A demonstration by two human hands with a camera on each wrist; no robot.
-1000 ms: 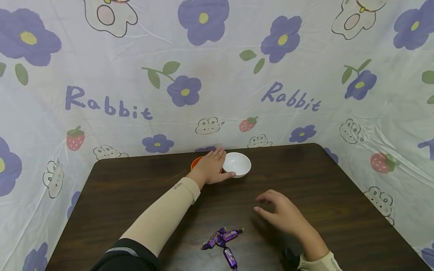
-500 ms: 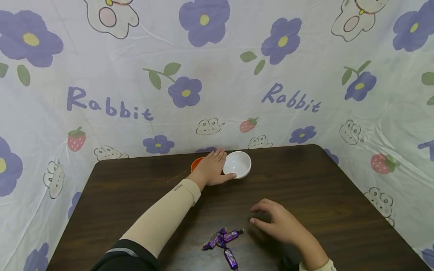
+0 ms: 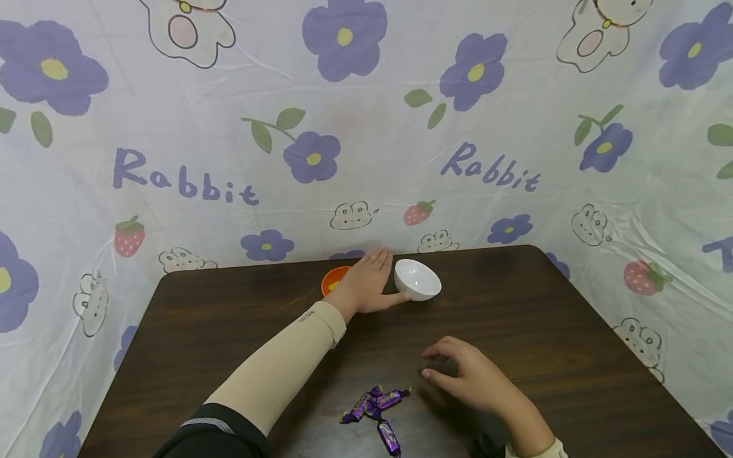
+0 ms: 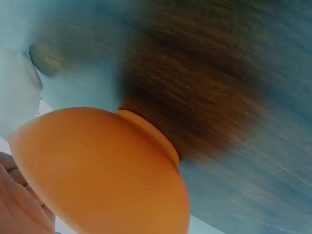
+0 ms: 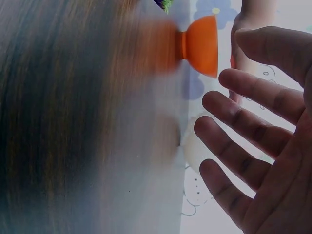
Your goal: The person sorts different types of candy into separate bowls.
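Observation:
At the table's far edge my left hand (image 3: 369, 283) reaches out with straight fingers, its thumb right at the rim of a white bowl (image 3: 419, 281). Just left of that hand, partly hidden behind it, stands an orange bowl (image 3: 326, 281) with something yellow inside. The left wrist view shows the orange bowl's outer wall (image 4: 112, 170) large and close, beside the palm. My right hand (image 3: 478, 375) hovers over the table at the right, fingers loosely bent and holding nothing. Several purple-wrapped candies (image 3: 389, 437) lie in a small heap to its left.
The dark wooden table (image 3: 229, 331) ends close behind both bowls. Behind it hangs a pale cloth (image 3: 366, 127) printed with flowers and rabbits. A dark object (image 3: 488, 445) shows partly under my right wrist.
My left hand has moved a little right, and the white bowl has shifted right with it. More of the orange bowl shows now. My right hand has come slightly nearer me, then stayed.

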